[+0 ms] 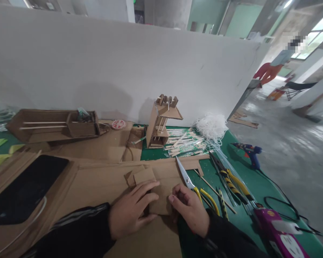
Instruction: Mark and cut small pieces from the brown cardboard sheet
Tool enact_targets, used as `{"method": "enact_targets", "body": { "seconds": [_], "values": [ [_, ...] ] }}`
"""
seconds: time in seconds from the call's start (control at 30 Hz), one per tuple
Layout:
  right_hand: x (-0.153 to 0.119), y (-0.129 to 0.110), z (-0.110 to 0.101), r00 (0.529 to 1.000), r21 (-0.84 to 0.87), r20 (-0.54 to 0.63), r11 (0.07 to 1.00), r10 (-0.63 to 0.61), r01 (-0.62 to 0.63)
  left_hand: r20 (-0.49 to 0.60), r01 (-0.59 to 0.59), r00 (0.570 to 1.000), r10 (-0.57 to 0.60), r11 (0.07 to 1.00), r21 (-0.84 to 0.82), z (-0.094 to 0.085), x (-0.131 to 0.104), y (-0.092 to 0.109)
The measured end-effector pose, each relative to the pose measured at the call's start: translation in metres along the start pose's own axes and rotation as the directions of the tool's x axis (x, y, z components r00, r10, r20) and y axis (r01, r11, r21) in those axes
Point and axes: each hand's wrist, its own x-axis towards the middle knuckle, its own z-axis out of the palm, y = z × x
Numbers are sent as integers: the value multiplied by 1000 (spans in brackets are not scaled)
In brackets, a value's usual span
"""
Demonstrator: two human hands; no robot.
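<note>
My left hand (131, 211) lies flat on a brown cardboard sheet (102, 182), fingers spread over a small cardboard piece (161, 200). My right hand (190, 209) rests beside it, fingertips touching the same small piece at its right edge. Just to the right of that hand lie yellow-handled scissors (193, 184), blades pointing away from me. Whether the right hand touches them I cannot tell. Another cut square of cardboard (144, 175) sits just beyond my left fingers.
A cardboard tower model (161, 122) stands at the back by the white partition (123, 68). Wooden sticks (185, 143), white string (211, 125), striped pliers (231, 182), a blue glue gun (250, 152), a purple box (280, 229) lie on the green mat (261, 186). A cardboard tray (54, 125) sits left.
</note>
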Motion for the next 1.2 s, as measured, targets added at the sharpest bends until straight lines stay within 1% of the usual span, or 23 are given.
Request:
{"method": "enact_targets", "body": {
  "seconds": [0.17,0.27,0.33,0.4,0.47,0.53,0.63,0.77,0.9,1.07,1.2],
  "values": [
    [-1,-4,-4,998,-84,48,995,-48,52,0,-20,1000,20,999,26,-1,1,1],
    [-2,-7,-5,992,-128,83,986,-95,105,13,-24,1000,24,999,40,-1,1,1],
    [-3,-7,-5,988,-152,97,979,-119,133,3,-23,1000,23,999,45,0,2,1],
    [-4,-4,-5,991,-149,91,982,-100,113,-27,-9,1000,10,999,54,0,2,0],
    [-5,0,-5,995,-111,88,992,-48,58,-58,2,998,1,998,59,0,2,-1],
    [-5,3,-6,995,-66,94,997,-24,31,-74,-2,997,6,999,54,0,2,-1],
    [-5,2,-6,995,-52,90,997,-53,58,-85,-20,996,23,999,40,1,0,-1],
    [-5,-3,-6,994,-95,48,990,-97,101,-87,-19,996,22,999,36,4,-3,-2],
    [-7,-4,-6,995,-72,58,993,-85,89,-74,4,997,-3,1000,25,6,-6,-3],
    [-8,-3,-7,994,-73,45,992,-104,107,-56,-5,998,5,1000,7,8,-9,-7],
    [-8,1,-7,995,-34,50,995,-91,92,-38,8,999,-9,1000,-13,8,-11,-7]
  ]
}}
